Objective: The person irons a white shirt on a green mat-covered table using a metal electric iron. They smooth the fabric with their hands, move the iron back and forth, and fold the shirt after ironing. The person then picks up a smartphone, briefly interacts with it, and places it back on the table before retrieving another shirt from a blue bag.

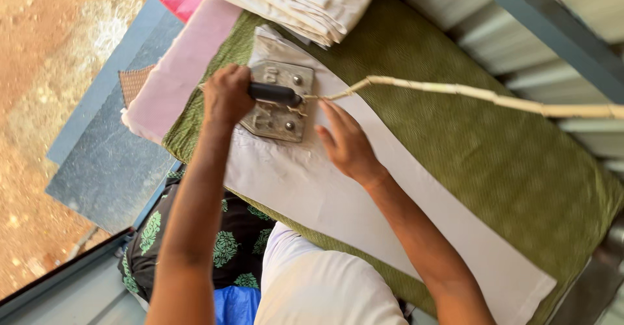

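Head view shows left grip (227,96) wrapped around the black handle of the metal iron (278,101), which sits on white cloth (364,208); right grip (346,144), spread, presses the cloth just beside it.

both forearms are bare to the bottom edge of the view, with no sleeves, watch or rings showing on the left hand (226,94) or the right hand (348,144). below them, pale white cloth (318,286) covers the person's lap or belly, smooth and unpatterned.
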